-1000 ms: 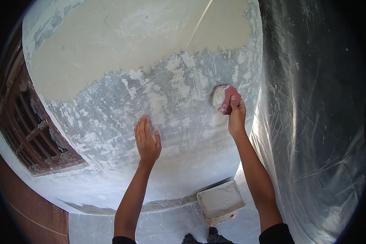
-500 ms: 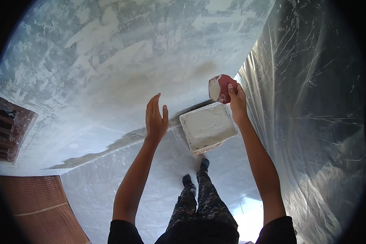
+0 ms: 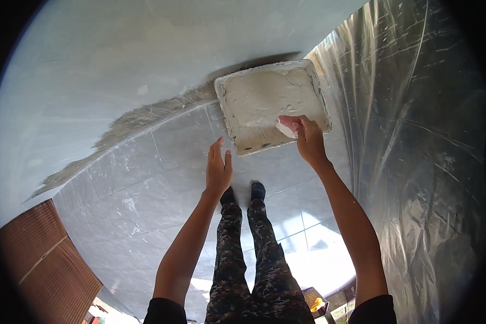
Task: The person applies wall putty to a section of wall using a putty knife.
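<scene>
My right hand (image 3: 311, 142) grips a red putty scraper (image 3: 290, 123) with pale compound on its blade. It is over the near right part of a rectangular tub (image 3: 228, 123), whose rim is crusted white. Whether the blade touches the compound I cannot tell. Smooth off-white wall putty (image 3: 264, 92) fills much of the tub, thinner with dark patches along the near side. My left hand (image 3: 218, 171) hovers just left of the tub's near corner, its fingers stretched out and holding nothing.
A partly coated wall (image 3: 146, 65) rises beyond the tub, with a rough bare strip along its foot. Clear plastic sheeting (image 3: 416, 162) hangs at the right. Grey tiles (image 3: 140, 178) cover the floor. A brown ribbed panel (image 3: 48, 264) stands at lower left.
The view has tilted down, so the tub appears larger and nearer. My right hand has brought the scraper from beside the wall to over the tub. My left hand stays open.
</scene>
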`<state>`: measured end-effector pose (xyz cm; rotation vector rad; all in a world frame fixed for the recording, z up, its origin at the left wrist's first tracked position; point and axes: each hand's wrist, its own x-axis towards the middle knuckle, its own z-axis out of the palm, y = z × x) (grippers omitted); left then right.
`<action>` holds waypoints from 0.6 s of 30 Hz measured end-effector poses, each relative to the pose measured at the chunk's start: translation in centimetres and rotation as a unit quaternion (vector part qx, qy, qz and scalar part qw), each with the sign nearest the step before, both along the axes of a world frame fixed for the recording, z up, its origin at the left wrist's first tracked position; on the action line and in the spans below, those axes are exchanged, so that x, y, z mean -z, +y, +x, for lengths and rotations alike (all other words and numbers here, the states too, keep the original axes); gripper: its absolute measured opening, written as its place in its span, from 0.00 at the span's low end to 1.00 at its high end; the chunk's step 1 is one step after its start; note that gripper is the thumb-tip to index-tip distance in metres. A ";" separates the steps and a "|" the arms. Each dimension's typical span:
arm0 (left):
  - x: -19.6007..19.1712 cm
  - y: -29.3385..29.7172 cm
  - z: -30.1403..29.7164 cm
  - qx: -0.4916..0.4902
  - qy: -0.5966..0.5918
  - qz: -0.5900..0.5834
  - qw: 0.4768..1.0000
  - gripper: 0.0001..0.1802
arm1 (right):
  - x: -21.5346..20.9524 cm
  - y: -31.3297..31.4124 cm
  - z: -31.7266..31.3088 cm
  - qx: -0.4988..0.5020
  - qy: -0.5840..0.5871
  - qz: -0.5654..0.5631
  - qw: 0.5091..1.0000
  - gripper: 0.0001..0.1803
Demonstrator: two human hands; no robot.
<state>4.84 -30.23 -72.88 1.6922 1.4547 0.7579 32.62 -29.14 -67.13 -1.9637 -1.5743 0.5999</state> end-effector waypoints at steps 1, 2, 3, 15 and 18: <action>1.2 -0.2 0.1 -0.003 0.004 -0.010 1.000 0.23 | 0.7 0.3 -0.5 -0.025 -0.022 0.013 0.999 0.08; 2.5 -0.3 0.9 -0.012 -0.003 -0.021 1.000 0.24 | 1.5 0.5 -0.4 -0.049 -0.052 0.024 0.997 0.08; 3.4 -0.3 1.5 -0.022 -0.006 -0.030 0.999 0.25 | 2.7 0.6 -0.4 -0.056 -0.093 0.039 0.993 0.07; 6.9 -0.6 3.3 -0.038 -0.036 -0.020 0.998 0.27 | 6.8 1.7 -1.7 -0.156 -0.187 0.093 0.965 0.11; 6.9 -0.6 3.1 -0.042 -0.022 -0.031 0.998 0.28 | 7.1 1.3 -1.8 -0.171 -0.193 0.103 0.961 0.12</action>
